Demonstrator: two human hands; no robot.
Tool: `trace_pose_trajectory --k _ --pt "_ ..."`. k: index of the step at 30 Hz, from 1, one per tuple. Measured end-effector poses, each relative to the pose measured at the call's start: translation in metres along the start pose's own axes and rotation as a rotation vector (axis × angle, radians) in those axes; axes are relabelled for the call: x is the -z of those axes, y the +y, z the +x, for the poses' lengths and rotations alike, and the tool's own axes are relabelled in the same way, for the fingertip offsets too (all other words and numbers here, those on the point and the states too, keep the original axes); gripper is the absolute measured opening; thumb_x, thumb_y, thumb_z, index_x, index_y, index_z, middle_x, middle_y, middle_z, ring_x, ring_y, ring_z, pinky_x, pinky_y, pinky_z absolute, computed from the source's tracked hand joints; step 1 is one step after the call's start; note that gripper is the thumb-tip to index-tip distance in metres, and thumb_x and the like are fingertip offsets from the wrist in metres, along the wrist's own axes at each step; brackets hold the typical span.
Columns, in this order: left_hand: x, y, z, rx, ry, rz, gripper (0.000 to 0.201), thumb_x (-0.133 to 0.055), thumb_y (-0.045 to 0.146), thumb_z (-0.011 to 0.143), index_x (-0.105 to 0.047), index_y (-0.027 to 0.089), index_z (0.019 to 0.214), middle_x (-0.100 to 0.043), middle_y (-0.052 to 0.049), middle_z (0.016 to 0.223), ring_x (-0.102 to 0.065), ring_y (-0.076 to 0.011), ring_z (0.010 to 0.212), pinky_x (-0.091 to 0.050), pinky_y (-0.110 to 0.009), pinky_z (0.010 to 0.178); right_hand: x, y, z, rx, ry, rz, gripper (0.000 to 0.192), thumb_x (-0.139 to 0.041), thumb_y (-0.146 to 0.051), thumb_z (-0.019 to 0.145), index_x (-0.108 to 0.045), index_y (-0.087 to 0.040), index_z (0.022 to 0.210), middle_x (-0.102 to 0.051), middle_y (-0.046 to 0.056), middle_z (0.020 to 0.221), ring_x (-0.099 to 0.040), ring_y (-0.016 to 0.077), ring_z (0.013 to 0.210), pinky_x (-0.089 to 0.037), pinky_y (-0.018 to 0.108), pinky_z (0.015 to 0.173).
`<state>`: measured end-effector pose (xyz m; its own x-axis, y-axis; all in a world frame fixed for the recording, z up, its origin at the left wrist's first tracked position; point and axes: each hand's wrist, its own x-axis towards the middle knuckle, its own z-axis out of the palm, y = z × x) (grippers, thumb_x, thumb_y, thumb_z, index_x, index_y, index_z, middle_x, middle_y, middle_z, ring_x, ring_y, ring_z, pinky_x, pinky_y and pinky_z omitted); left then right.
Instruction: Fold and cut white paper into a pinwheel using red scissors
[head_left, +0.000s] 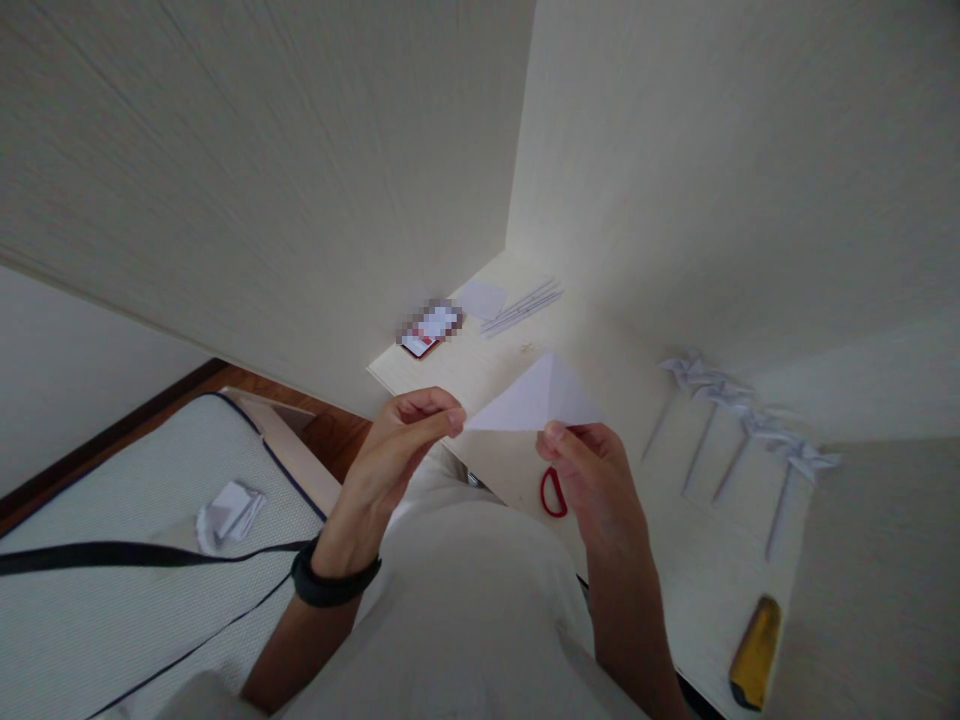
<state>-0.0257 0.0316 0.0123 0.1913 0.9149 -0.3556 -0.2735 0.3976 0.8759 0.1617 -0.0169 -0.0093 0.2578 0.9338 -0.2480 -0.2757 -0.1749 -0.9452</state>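
White paper triangle point(534, 398) is what I have between the two hands on my feed, its peak pointing away from the body and a crease running down from that peak. It is raised in front of the torso, over the near part of the pale desk point(600, 370). I see the left hand point(409, 440) pinching the left corner between thumb and fingers, while the right hand point(592, 465) grips the lower edge right of the middle, thumb on top. The hands are apart from each other, with paper spanning the gap.

Just beside the right hand I make out a red loop handle point(553, 492). Farther back on the desk are a smartphone point(431, 330), partly pixelated, a small sheet of white paper point(481, 299) near it, and a bundle of thin sticks point(523, 308). To the right, a row of four twisted white paper pieces on thin stems point(716, 390) lies by the wall. A yellow object with dark ends point(756, 655) lies nearer; I cannot tell what it is. A black wristband point(330, 585) circles the left wrist.
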Motion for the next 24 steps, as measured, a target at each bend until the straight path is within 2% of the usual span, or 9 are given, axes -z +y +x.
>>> trace_pose_trajectory --k 4,8,10,12,15,18,21,24 --pt "0.009 0.004 0.004 -0.066 0.064 0.004 0.02 -0.083 0.024 0.06 -0.067 0.015 0.054 -0.057 0.003 0.053 -0.05 -0.0064 0.055 -0.04 -0.016 0.056 0.003 0.0 0.003 0.054 0.049 -0.02 0.035 -0.07 -0.036 0.071 -0.049 -0.021 0.048 -0.049 -0.003 0.052 -0.047 0.0128 0.057 -0.038 0.029 0.06" --pt "-0.002 -0.003 0.0 0.023 -0.023 0.043 0.016 -0.085 0.022 0.061 -0.071 0.014 0.062 -0.064 0.001 0.059 -0.055 -0.0087 0.055 -0.041 -0.019 0.055 -0.005 -0.002 -0.002 0.121 0.117 -0.065 0.021 -0.07 -0.035 0.075 -0.06 -0.02 0.064 -0.058 -0.001 0.064 -0.053 0.0148 0.062 -0.041 0.03 0.064" --pt "-0.011 -0.008 -0.003 0.054 -0.071 0.05 0.016 -0.086 0.021 0.061 -0.075 0.016 0.071 -0.071 -0.002 0.069 -0.062 -0.0111 0.063 -0.047 -0.021 0.063 -0.011 -0.001 -0.006 0.235 0.146 -0.159 0.013 -0.069 -0.031 0.08 -0.063 -0.021 0.074 -0.061 0.0 0.073 -0.056 0.0159 0.069 -0.043 0.03 0.068" --pt "-0.018 -0.01 -0.006 0.077 -0.13 0.055 0.024 -0.088 0.022 0.059 -0.078 0.015 0.08 -0.075 -0.005 0.081 -0.067 -0.0139 0.073 -0.05 -0.023 0.072 -0.014 0.0 -0.009 0.417 0.15 -0.308 0.006 -0.066 -0.025 0.084 -0.062 -0.022 0.079 -0.06 0.0 0.076 -0.055 0.016 0.073 -0.043 0.03 0.07" --pt "-0.022 -0.008 -0.01 0.08 -0.2 -0.003 0.038 -0.088 0.032 0.062 -0.078 0.017 0.095 -0.077 -0.009 0.098 -0.071 -0.0193 0.086 -0.053 -0.027 0.08 -0.015 0.006 -0.008 0.644 0.11 -0.459 0.012 -0.061 -0.013 0.086 -0.06 -0.024 0.081 -0.06 -0.001 0.078 -0.055 0.0161 0.074 -0.043 0.03 0.069" --pt "-0.02 -0.005 -0.011 0.056 -0.221 -0.124 0.041 -0.083 0.043 0.069 -0.077 0.021 0.103 -0.077 -0.009 0.103 -0.071 -0.0217 0.095 -0.055 -0.029 0.083 -0.011 0.013 -0.004 0.763 0.064 -0.494 0.02 -0.058 -0.005 0.083 -0.062 -0.025 0.085 -0.062 0.001 0.082 -0.057 0.0171 0.078 -0.045 0.031 0.072" --pt "-0.019 -0.004 -0.009 0.078 -0.261 -0.179 0.051 -0.079 0.052 0.07 -0.075 0.019 0.108 -0.076 -0.011 0.111 -0.069 -0.0261 0.105 -0.057 -0.03 0.083 -0.005 0.018 0.0 0.871 0.029 -0.533 0.024 -0.056 -0.004 0.083 -0.064 -0.026 0.09 -0.062 0.002 0.085 -0.059 0.0187 0.081 -0.047 0.033 0.072" --pt "-0.02 -0.007 -0.005 0.115 -0.234 -0.2 0.054 -0.08 0.05 0.072 -0.073 0.017 0.114 -0.075 -0.013 0.112 -0.069 -0.0268 0.106 -0.056 -0.027 0.081 -0.002 0.021 0.002 0.944 0.017 -0.555 0.022 -0.055 -0.009 0.085 -0.065 -0.026 0.094 -0.063 0.003 0.087 -0.06 0.0196 0.08 -0.048 0.035 0.069"
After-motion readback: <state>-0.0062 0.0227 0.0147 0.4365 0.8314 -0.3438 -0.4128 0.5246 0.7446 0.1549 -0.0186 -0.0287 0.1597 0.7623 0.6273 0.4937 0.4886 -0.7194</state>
